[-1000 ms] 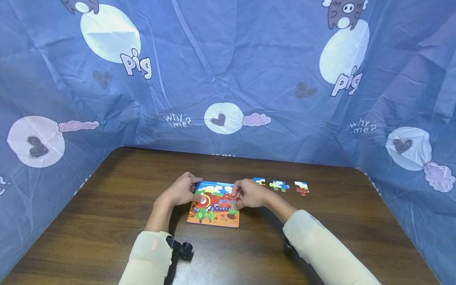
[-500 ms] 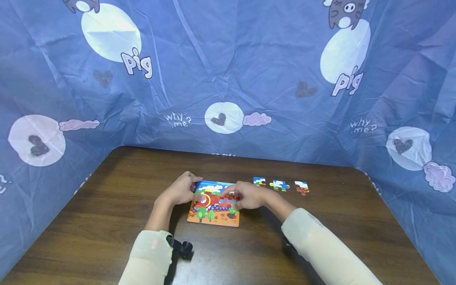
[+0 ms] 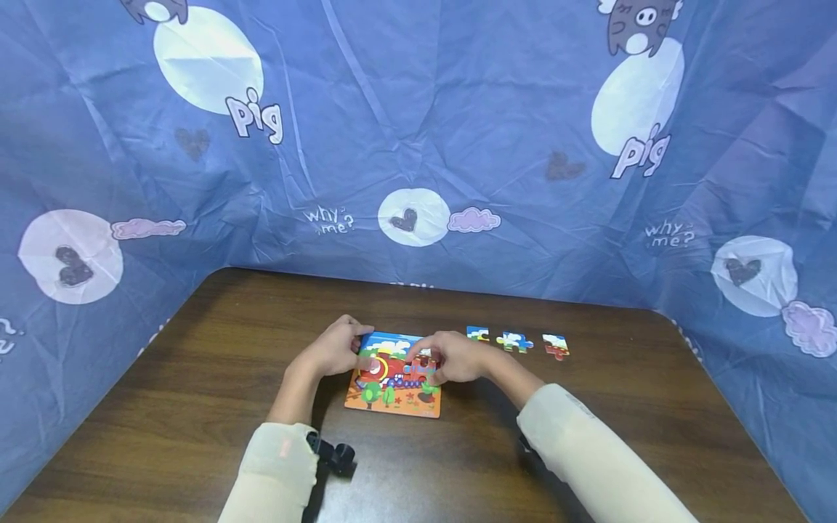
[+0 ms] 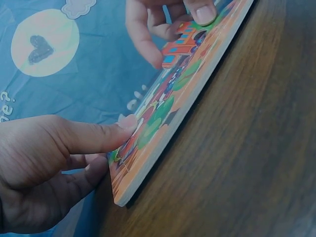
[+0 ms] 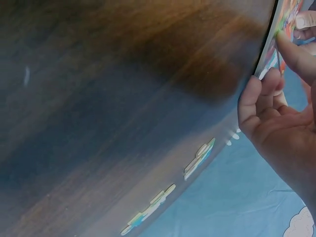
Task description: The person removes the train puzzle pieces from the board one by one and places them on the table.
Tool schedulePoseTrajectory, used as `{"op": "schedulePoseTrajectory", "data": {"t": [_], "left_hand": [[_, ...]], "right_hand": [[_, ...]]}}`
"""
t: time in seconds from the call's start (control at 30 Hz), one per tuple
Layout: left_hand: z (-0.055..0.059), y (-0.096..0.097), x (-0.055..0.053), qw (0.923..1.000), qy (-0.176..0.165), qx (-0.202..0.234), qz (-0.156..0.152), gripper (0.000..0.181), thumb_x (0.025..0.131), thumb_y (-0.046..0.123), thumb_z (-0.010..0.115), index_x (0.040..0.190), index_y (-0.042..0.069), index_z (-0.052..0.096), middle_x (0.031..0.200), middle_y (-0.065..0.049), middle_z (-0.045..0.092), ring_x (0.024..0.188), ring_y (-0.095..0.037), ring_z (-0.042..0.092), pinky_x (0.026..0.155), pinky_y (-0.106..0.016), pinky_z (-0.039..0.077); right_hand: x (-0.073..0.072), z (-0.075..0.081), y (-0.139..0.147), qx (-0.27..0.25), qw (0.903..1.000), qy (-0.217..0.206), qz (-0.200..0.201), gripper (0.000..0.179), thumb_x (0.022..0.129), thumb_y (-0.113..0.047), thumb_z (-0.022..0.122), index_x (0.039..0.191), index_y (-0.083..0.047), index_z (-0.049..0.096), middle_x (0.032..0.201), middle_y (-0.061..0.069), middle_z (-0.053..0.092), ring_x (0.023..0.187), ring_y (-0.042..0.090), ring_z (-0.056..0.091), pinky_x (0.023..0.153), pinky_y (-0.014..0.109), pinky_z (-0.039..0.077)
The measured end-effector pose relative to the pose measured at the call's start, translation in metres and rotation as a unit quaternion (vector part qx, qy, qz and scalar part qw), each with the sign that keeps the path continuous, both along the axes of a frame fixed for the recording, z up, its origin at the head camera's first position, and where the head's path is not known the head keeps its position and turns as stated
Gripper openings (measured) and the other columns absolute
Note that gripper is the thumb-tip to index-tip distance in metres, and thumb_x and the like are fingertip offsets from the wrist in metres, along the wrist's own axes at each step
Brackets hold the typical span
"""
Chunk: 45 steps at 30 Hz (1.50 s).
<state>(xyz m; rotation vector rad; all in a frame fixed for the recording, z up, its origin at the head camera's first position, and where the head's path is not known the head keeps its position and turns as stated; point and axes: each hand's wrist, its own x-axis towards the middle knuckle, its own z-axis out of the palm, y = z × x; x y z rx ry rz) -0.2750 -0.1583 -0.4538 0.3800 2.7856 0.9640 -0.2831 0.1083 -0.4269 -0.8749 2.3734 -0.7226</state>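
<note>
A square jigsaw board point(image 3: 392, 405) with a red train picture lies on the table. My left hand point(image 3: 332, 350) grips its left side, thumb over the picture and fingers at the edge, as the left wrist view point(image 4: 54, 163) shows. Over the board's right part, my right hand point(image 3: 459, 356) holds a red puzzle piece point(image 3: 418, 369) with blue windows between fingers and thumb. In the left wrist view this puzzle piece point(image 4: 178, 48) sits tilted close over the picture. The right hand's fingers cover the board's upper right corner in the head view.
Three loose puzzle pieces lie right of the board: a blue-topped one point(image 3: 478, 333), a blue and white one point(image 3: 514, 341), and a red and white one point(image 3: 556, 346). A blue printed cloth point(image 3: 418, 145) hangs around the brown table point(image 3: 216, 349).
My right index finger has reached left across the train, and the red piece's knobbed outline now shows apart from the picture. My left hand stays on the board.
</note>
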Motion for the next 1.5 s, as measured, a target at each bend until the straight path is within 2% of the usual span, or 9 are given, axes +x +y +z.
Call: {"op": "schedulePoseTrajectory", "data": {"t": [0.17, 0.33, 0.57, 0.63, 0.83, 1.03, 1.2, 1.33, 1.5], "left_hand": [[0.000, 0.000, 0.000, 1.0000, -0.001, 0.002, 0.002, 0.067, 0.083, 0.016, 0.087, 0.141, -0.002, 0.059, 0.114, -0.011, 0.052, 0.097, -0.022, 0.053, 0.089, -0.039, 0.049], [-0.001, 0.000, 0.000, 1.0000, 0.001, 0.004, 0.000, 0.067, 0.082, 0.016, 0.087, 0.140, -0.003, 0.059, 0.113, -0.011, 0.053, 0.098, -0.022, 0.053, 0.090, -0.040, 0.050], [-0.002, -0.001, -0.001, 1.0000, 0.004, 0.006, -0.001, 0.066, 0.082, 0.015, 0.088, 0.139, -0.003, 0.060, 0.113, -0.011, 0.053, 0.097, -0.022, 0.053, 0.090, -0.040, 0.049], [-0.003, -0.001, -0.001, 1.0000, 0.005, 0.005, -0.003, 0.067, 0.082, 0.015, 0.088, 0.139, -0.003, 0.060, 0.113, -0.012, 0.053, 0.097, -0.022, 0.053, 0.090, -0.040, 0.049], [-0.002, -0.001, -0.001, 1.0000, 0.005, 0.001, -0.005, 0.067, 0.082, 0.016, 0.087, 0.140, -0.003, 0.060, 0.113, -0.012, 0.053, 0.097, -0.022, 0.053, 0.090, -0.039, 0.049], [-0.002, -0.001, -0.001, 0.9999, 0.005, 0.006, -0.007, 0.067, 0.082, 0.015, 0.088, 0.140, -0.004, 0.059, 0.113, -0.012, 0.053, 0.097, -0.022, 0.053, 0.090, -0.040, 0.050], [-0.003, -0.001, -0.001, 0.9999, 0.002, 0.008, -0.007, 0.068, 0.082, 0.016, 0.088, 0.140, -0.004, 0.059, 0.115, -0.012, 0.053, 0.098, -0.022, 0.054, 0.090, -0.039, 0.050], [-0.003, -0.002, -0.001, 1.0000, 0.004, 0.007, -0.006, 0.069, 0.081, 0.017, 0.088, 0.140, -0.004, 0.059, 0.116, -0.013, 0.052, 0.098, -0.022, 0.054, 0.091, -0.039, 0.050], [-0.002, -0.002, -0.001, 0.9999, 0.007, 0.008, -0.002, 0.070, 0.080, 0.018, 0.090, 0.140, -0.004, 0.059, 0.117, -0.013, 0.052, 0.097, -0.021, 0.054, 0.091, -0.040, 0.050]], "right_hand": [[0.003, 0.000, 0.003, -0.041, 0.9991, -0.005, -0.005, 0.044, 0.090, 0.002, 0.075, 0.127, -0.021, 0.071, 0.088, 0.005, 0.058, 0.064, 0.014, 0.045, 0.064, 0.031, 0.044], [0.005, 0.000, 0.004, -0.062, 0.9980, -0.001, -0.006, 0.044, 0.089, 0.005, 0.074, 0.127, -0.019, 0.072, 0.080, 0.006, 0.053, 0.060, 0.013, 0.044, 0.062, 0.030, 0.043], [0.008, -0.002, 0.002, -0.062, 0.9978, 0.012, -0.022, 0.046, 0.086, 0.010, 0.073, 0.122, -0.019, 0.070, 0.103, 0.009, 0.061, 0.082, 0.019, 0.052, 0.073, 0.035, 0.046], [0.008, -0.003, 0.001, -0.060, 0.9978, 0.012, -0.026, 0.047, 0.086, 0.012, 0.072, 0.121, -0.019, 0.070, 0.103, 0.009, 0.061, 0.085, 0.019, 0.053, 0.074, 0.034, 0.046], [0.009, -0.003, 0.001, -0.060, 0.9976, 0.003, -0.035, 0.045, 0.088, 0.012, 0.069, 0.122, -0.017, 0.069, 0.101, 0.007, 0.061, 0.078, 0.018, 0.053, 0.068, 0.030, 0.046], [0.007, -0.005, 0.001, -0.055, 0.9969, 0.010, -0.056, 0.042, 0.092, 0.006, 0.068, 0.127, -0.018, 0.069, 0.105, 0.004, 0.063, 0.091, 0.019, 0.058, 0.074, 0.032, 0.049], [0.005, -0.004, 0.002, -0.062, 0.9949, -0.001, -0.079, 0.045, 0.093, 0.005, 0.068, 0.133, -0.015, 0.064, 0.102, 0.005, 0.062, 0.085, 0.021, 0.058, 0.071, 0.032, 0.051], [0.004, -0.002, 0.006, -0.073, 0.9936, 0.001, -0.085, 0.043, 0.092, 0.009, 0.063, 0.131, -0.011, 0.064, 0.102, 0.005, 0.063, 0.082, 0.019, 0.057, 0.069, 0.031, 0.049], [0.003, 0.002, 0.018, -0.112, 0.9880, -0.019, -0.105, 0.038, 0.092, 0.011, 0.057, 0.126, -0.005, 0.064, 0.089, 0.008, 0.062, 0.073, 0.018, 0.056, 0.064, 0.030, 0.046]]}}
